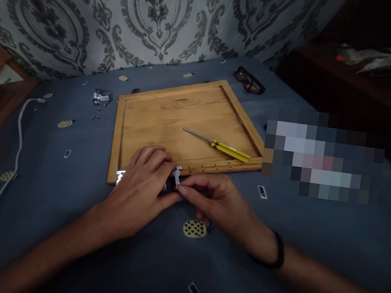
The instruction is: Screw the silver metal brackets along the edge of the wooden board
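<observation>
While the left hand arches half-open over the near edge of the wooden panel, its grip hidden, the right hand pinches a metal piece there that could slip if its fingertips loosen.

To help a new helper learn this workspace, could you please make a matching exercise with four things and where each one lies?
Things
1. Yellow-handled screwdriver
2. Dark glasses
3. White cable
4. Small metal parts

Places
A. Clustered near the wooden panel's far left corner
B. Running down to the picture's left edge
C. On top of the panel
D. Near the panel's far right corner

Pairs: 1-C, 2-D, 3-B, 4-A
</observation>
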